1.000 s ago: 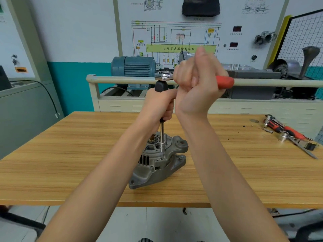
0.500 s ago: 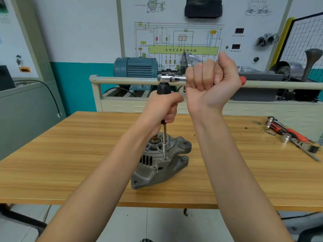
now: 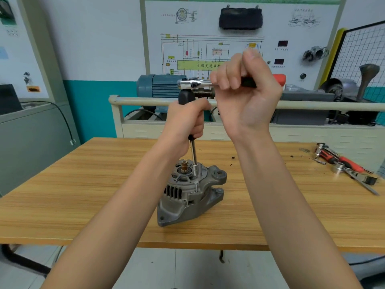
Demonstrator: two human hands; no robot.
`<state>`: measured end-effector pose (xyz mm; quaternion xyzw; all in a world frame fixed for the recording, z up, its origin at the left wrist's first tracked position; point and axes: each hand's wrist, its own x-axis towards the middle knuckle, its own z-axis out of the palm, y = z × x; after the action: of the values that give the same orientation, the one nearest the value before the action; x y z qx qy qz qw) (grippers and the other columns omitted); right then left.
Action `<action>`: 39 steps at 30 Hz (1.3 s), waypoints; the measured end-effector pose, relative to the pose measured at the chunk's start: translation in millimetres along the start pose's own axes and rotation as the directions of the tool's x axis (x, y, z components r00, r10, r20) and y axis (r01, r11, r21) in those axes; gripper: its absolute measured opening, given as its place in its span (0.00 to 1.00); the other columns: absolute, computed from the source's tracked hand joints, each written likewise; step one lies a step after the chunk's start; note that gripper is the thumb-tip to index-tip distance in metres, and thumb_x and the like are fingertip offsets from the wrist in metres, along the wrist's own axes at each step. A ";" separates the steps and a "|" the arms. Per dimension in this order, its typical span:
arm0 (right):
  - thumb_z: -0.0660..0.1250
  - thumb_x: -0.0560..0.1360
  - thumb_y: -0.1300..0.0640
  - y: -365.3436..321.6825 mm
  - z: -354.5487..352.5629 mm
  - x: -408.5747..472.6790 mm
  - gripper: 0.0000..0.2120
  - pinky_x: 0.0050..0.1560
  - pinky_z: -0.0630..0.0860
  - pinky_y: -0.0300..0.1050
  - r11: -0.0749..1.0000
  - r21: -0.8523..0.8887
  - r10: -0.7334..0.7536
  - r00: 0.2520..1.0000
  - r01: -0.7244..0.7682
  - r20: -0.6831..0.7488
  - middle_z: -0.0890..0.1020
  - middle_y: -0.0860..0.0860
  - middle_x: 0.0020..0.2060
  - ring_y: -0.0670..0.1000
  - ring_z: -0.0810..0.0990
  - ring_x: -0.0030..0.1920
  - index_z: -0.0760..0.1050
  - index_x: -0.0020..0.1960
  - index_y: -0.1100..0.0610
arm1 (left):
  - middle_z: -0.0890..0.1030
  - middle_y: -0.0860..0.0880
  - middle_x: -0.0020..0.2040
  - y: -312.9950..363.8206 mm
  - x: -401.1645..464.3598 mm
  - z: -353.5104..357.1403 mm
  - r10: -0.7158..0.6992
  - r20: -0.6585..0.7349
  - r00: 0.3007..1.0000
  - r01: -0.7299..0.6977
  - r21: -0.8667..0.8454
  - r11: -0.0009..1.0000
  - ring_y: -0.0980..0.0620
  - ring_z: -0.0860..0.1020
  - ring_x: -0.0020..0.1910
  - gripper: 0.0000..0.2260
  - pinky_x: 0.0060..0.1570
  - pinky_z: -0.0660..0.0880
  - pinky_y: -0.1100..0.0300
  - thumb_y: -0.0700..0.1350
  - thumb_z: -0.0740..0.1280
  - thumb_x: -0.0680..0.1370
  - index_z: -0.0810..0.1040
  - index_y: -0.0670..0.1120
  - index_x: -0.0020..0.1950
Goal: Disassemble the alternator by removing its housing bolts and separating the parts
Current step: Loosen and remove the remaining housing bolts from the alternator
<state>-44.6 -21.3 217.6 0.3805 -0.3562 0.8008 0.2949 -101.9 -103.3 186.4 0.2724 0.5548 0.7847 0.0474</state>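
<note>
A person's left hand [image 3: 185, 122] grips the upright extension bar [image 3: 194, 155] seated on the alternator [image 3: 187, 197], mid-bench on the wooden table [image 3: 83, 184], while the right hand [image 3: 245, 94] clenches the ratchet handle [image 3: 195, 84]; spare tools [image 3: 345, 163] lie far right.

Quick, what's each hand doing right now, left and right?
Left hand: gripping the black handle of the extension driver that stands on the alternator.
Right hand: curled round the ratchet handle on top.

Ratchet handle [image 3: 249, 81] mostly behind curled fingers [image 3: 227, 77]
</note>
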 end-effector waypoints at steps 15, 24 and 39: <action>0.72 0.72 0.54 25.7 -75.8 -51.0 0.03 0.46 0.74 0.37 0.097 -0.897 0.626 0.727 -0.431 -0.281 0.83 0.43 0.40 0.40 0.80 0.40 0.80 0.45 0.49 | 0.64 0.56 0.20 -15.7 -2.1 -78.5 -0.026 -0.399 0.917 0.113 0.195 0.974 0.57 0.61 0.20 0.11 0.20 0.60 0.65 0.37 0.67 0.76 0.68 0.47 0.38; 0.76 0.67 0.47 37.6 -92.7 -86.6 0.07 0.38 0.69 0.34 -0.071 -0.978 0.669 0.718 -0.197 -0.193 0.79 0.43 0.36 0.41 0.76 0.39 0.79 0.34 0.44 | 0.68 0.51 0.27 -68.6 -12.4 -100.2 -0.017 -0.390 0.921 0.202 0.439 0.875 0.55 0.65 0.23 0.13 0.25 0.64 0.63 0.41 0.74 0.71 0.70 0.46 0.35; 0.69 0.75 0.61 23.1 -82.0 -66.4 0.07 0.49 0.71 0.37 0.060 -0.997 0.561 0.828 -0.053 -0.010 0.77 0.41 0.41 0.42 0.76 0.45 0.79 0.43 0.48 | 0.71 0.47 0.33 -104.8 -8.7 -91.9 -0.028 -0.356 0.934 0.263 0.632 0.729 0.49 0.69 0.32 0.26 0.35 0.65 0.54 0.63 0.77 0.64 0.68 0.46 0.35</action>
<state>-58.8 17.3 117.7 0.1538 -0.9110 0.3205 0.2090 -162.5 -144.4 67.5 0.0941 0.8193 0.5596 -0.0826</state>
